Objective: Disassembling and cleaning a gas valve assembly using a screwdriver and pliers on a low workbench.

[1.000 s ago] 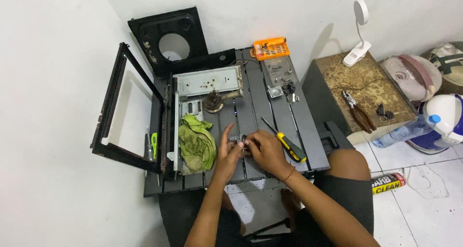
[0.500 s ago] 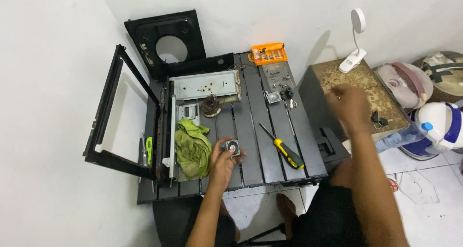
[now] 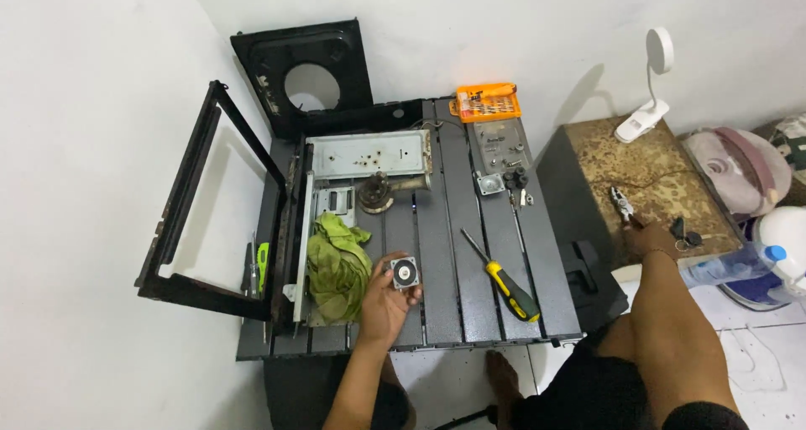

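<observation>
Left hand (image 3: 384, 300) holds small square metal part (image 3: 405, 272), fingers closed round its lower edge, over the dark slatted table (image 3: 437, 228).

Right hand (image 3: 648, 237) is out on the brown side stand (image 3: 655, 174), at the handles of the pliers (image 3: 623, 203); grip not discernible. Green rag (image 3: 337, 264) lies just left of the held part, yellow-handled screwdriver (image 3: 502, 276) to its right, well apart. Further back: grey metal housing (image 3: 368, 155), orange bit case (image 3: 488, 102), black frame (image 3: 210, 203) leaning off the table's left edge.
</observation>
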